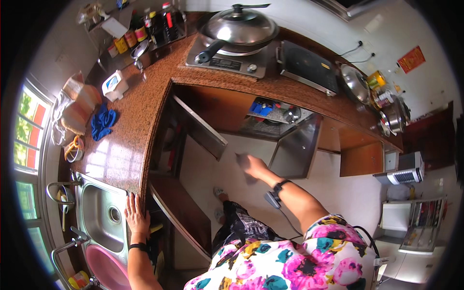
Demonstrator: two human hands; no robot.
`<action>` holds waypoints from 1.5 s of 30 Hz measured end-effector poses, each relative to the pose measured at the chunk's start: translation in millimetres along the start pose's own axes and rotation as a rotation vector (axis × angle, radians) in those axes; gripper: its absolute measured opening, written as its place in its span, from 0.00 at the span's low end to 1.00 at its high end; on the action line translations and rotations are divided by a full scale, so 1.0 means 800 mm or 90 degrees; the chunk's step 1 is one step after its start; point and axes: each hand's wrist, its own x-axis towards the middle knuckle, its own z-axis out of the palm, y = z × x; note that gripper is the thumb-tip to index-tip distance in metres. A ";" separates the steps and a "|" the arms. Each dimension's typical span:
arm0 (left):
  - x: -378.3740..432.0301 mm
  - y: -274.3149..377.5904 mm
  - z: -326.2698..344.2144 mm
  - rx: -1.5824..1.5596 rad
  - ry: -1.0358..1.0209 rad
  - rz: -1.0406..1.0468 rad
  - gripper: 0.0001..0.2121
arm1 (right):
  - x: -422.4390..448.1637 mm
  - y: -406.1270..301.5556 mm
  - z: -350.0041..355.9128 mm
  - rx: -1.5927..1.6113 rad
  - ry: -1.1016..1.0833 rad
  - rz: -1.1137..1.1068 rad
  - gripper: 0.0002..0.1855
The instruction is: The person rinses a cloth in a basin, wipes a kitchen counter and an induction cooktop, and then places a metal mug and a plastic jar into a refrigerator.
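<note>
My left hand (pixel 136 214) lies flat on the counter edge beside the steel sink (pixel 105 214), its fingers extended and nothing in it. Over the floor, my right hand (pixel 255 166) is closed on a small dark object (pixel 242 161), perhaps a cloth, too blurred to name exactly. A cabinet door (pixel 199 127) stands ajar to the left of this hand. To its right is another opened door (pixel 295 150) with a dark, glossy face. Closer to my legs, a brown cabinet door (pixel 181 217) also hangs open.
A lidded wok (pixel 239 30) sits on a cooker beside a black electric hob (pixel 308 67). On the granite counter (pixel 127 127) lie a blue cloth (pixel 103 122) and a white tub (pixel 115 85). A pink basin (pixel 107 268) occupies the near sink bowl. Steel cookware (pixel 393 121) stands far right.
</note>
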 end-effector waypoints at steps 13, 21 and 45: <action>0.010 0.052 -0.014 -0.084 -0.088 -0.104 0.47 | -0.090 0.222 -0.333 0.026 0.589 -0.014 0.33; -0.069 0.232 -0.009 -0.245 0.114 -0.008 0.33 | -0.155 0.274 -0.142 0.043 0.304 0.051 0.26; -0.021 0.510 0.070 -0.331 -0.256 0.007 0.23 | 0.182 0.278 -0.411 -0.143 0.229 -0.232 0.31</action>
